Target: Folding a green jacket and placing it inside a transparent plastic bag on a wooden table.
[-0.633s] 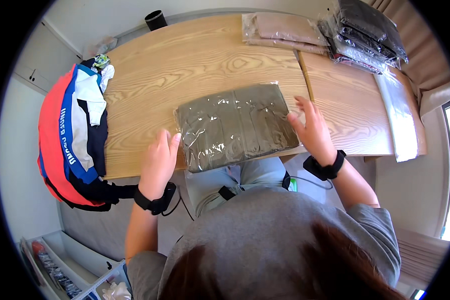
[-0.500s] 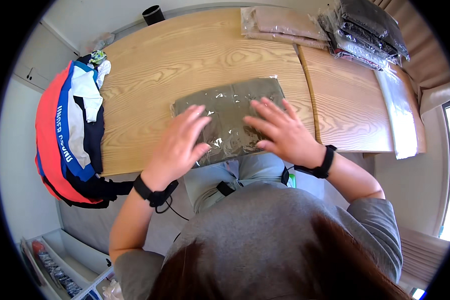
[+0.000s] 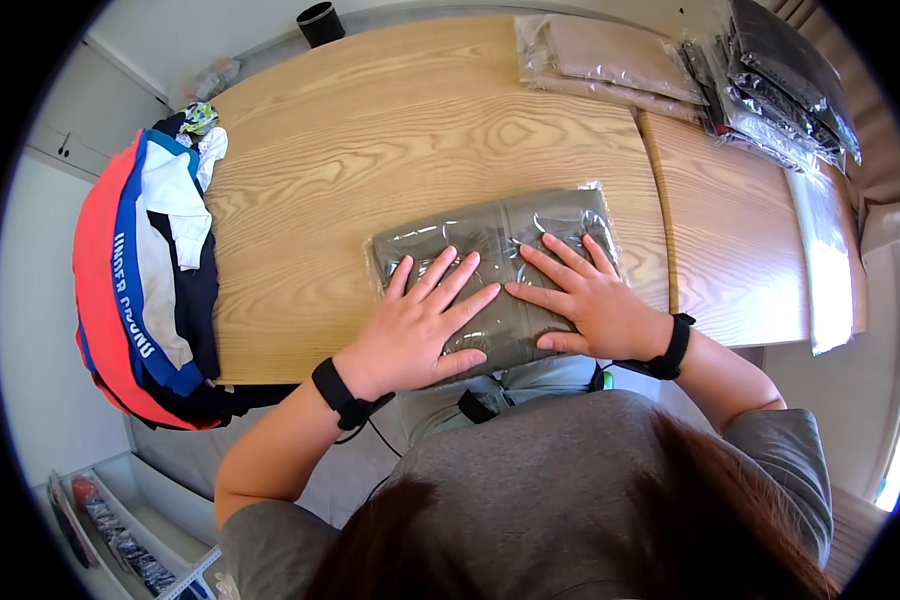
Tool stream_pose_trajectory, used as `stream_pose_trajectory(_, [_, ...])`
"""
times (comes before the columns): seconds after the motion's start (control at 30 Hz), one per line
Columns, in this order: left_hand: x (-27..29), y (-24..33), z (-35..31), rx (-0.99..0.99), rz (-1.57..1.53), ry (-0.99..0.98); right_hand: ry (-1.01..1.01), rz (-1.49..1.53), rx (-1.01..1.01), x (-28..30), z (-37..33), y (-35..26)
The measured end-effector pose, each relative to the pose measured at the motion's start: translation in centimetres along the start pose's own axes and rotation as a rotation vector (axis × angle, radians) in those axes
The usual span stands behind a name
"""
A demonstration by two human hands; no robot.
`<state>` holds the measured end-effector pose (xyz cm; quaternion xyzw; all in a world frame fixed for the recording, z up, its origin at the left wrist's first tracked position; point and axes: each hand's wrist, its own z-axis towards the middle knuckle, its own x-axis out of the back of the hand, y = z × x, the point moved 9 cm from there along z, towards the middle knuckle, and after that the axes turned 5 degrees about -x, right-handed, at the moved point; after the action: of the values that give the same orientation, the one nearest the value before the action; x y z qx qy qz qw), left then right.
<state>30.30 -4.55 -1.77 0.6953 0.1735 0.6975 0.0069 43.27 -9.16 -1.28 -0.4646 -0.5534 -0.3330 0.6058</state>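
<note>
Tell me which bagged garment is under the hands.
The olive-green bagged garment at the table's near edge; both the left hand and right hand lie flat on it. The others sit stacked far right.

Glossy, crinkled clear plastic bag (image 3: 495, 275) is wrapping matt olive cloth, lying on smooth, grained light wooden table (image 3: 370, 150).

A flat clear-wrapped olive package (image 3: 500, 270) lies mid-table; beige (image 3: 610, 55) and dark packages (image 3: 780, 75) are stacked far right.

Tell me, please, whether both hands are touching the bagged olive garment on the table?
Touching. The head view shows the left hand and right hand lying flat, fingers spread, on the bagged olive garment.
</note>
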Motion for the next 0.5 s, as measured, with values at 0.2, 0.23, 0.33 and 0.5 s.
stream_pose_trajectory(0.2, [0.08, -0.31, 0.51, -0.011, -0.067, -0.015, -0.069, 0.072, -0.033, -0.22, 0.36, 0.66])
stream_pose_trajectory(0.23, [0.25, -0.60, 0.78, -0.007, -0.068, -0.015, -0.059, 0.065, -0.051, -0.16, 0.52, 1.00])
stream_pose_trajectory(0.33, [0.24, -0.63, 0.50, 0.003, -0.071, -0.024, -0.067, 0.100, -0.017, -0.17, 0.43, 0.67])
stream_pose_trajectory(0.5, [-0.13, -0.23, 0.35, 0.006, -0.018, -0.008, -0.021, 0.076, 0.001, -0.05, -0.32, 0.67])
